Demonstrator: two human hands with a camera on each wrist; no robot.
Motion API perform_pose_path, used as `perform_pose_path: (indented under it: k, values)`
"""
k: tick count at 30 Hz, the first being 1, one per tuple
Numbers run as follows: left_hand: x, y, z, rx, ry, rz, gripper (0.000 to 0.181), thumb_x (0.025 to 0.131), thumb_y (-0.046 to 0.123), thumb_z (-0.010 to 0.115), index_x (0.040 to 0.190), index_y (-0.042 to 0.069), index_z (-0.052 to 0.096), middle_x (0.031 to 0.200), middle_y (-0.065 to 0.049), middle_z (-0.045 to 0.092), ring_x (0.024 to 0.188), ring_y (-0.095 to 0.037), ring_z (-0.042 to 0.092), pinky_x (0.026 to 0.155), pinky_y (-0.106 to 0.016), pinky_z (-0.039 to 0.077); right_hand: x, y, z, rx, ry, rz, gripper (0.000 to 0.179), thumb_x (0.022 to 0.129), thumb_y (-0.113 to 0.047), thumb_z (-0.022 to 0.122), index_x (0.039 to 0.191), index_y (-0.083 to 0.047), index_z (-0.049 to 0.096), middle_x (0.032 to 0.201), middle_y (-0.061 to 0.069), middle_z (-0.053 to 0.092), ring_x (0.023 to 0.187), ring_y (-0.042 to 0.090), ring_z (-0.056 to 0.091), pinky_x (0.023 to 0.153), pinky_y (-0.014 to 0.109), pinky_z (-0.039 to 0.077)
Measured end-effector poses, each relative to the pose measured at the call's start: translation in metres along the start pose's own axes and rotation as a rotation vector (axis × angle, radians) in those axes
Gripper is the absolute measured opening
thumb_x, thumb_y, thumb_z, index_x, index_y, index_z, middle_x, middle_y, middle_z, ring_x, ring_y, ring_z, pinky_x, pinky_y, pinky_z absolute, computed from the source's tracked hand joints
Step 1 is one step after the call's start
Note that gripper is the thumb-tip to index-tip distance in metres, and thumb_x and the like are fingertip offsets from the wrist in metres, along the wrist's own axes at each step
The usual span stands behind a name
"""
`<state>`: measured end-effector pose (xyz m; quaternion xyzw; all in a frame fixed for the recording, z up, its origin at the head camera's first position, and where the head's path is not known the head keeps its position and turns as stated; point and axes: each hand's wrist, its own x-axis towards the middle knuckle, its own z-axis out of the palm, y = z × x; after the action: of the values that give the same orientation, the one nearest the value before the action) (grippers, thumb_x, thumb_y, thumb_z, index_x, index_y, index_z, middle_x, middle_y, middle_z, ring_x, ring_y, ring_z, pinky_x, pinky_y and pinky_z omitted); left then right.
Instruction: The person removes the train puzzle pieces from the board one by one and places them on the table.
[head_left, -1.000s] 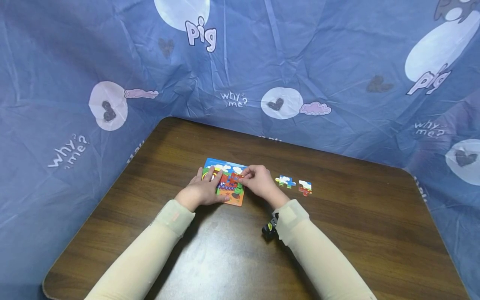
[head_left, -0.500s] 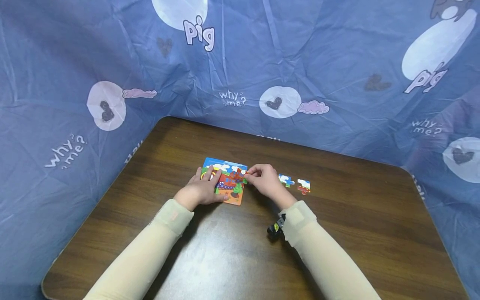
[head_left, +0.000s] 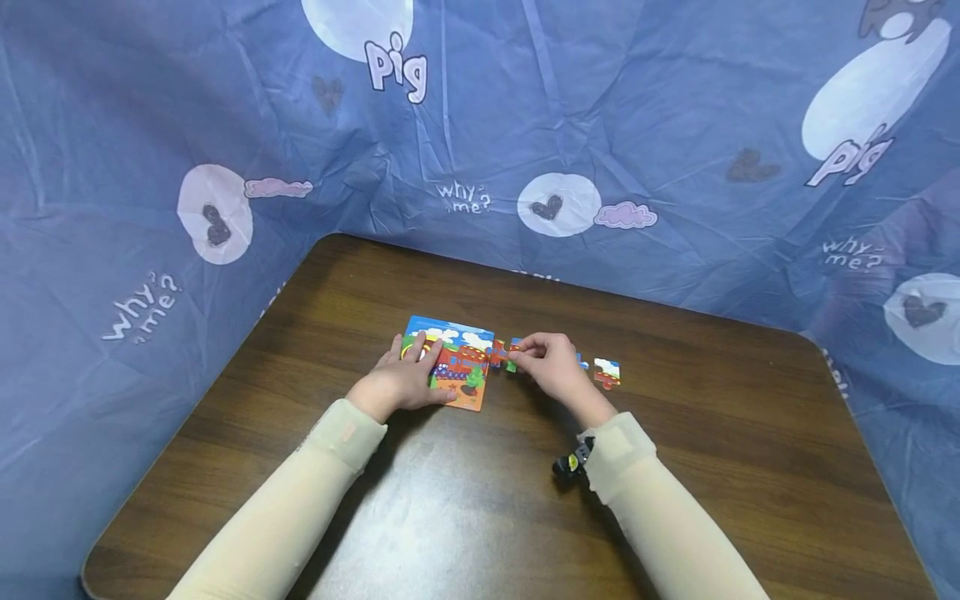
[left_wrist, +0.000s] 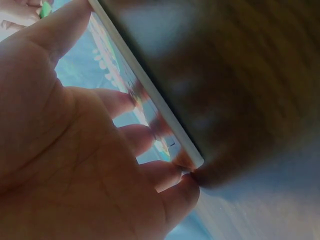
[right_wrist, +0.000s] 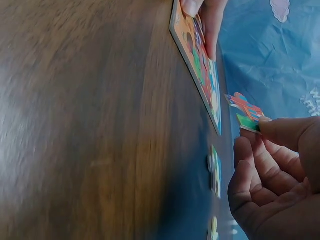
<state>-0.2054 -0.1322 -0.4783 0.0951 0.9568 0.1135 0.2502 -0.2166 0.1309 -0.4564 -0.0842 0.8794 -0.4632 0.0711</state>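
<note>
A colourful jigsaw board (head_left: 442, 323) with a blue sky and a red picture lies on the table. My left hand (head_left: 401, 385) rests on its left part, fingers spread and thumb near the lower edge. Just right of the board, my right hand (head_left: 558, 367) pinches a red and green jigsaw piece (right_wrist: 245, 109) between thumb and fingers. That piece is held up off the table, apart from the board. In the left wrist view, fingertips of the left hand (left_wrist: 85, 135) touch the board's surface.
A loose jigsaw piece (head_left: 607, 372) lies on the brown wooden table (head_left: 712, 433) to the right. Another loose piece (head_left: 582, 362) is mostly hidden behind my right hand. Blue printed cloth (head_left: 480, 125) hangs behind the table.
My right hand has moved right, away from the board, carrying the red and green jigsaw piece off it. The left hand has stayed on the board.
</note>
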Motion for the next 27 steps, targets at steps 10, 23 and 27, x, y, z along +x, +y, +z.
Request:
perform_pose_path:
  k: [10,23,27]
  values:
    - [-0.001,0.000,0.001,0.004,0.000,-0.001,0.101,0.093,0.067,0.057,0.165,0.018,0.006,0.169,-0.016,-0.004,0.149,-0.048,-0.009,0.118,-0.058,0.008,-0.012,0.014,-0.020,0.020,0.020,0.042,0.020,0.095,-0.018,0.076,0.100,0.000,0.074,0.082,0.008,0.074,0.076,0.033,0.070,0.057,0.030,0.051]
    - [0.004,-0.003,0.004,0.026,0.015,0.002,0.102,0.092,0.071,0.055,0.165,0.020,0.005,0.169,-0.015,-0.004,0.149,-0.048,-0.010,0.118,-0.058,0.008,-0.028,0.034,-0.052,0.054,0.005,0.059,0.021,0.094,-0.016,0.076,0.106,0.001,0.073,0.082,0.009,0.075,0.078,0.033,0.070,0.059,0.031,0.050]
    - [0.004,-0.004,0.005,0.031,0.021,0.009,0.102,0.092,0.072,0.054,0.166,0.020,0.006,0.169,-0.015,-0.003,0.149,-0.049,-0.009,0.118,-0.059,0.009,-0.035,0.043,-0.065,0.064,-0.008,0.079,0.021,0.094,-0.015,0.076,0.106,0.002,0.072,0.082,0.010,0.075,0.079,0.033,0.071,0.066,0.039,0.055]
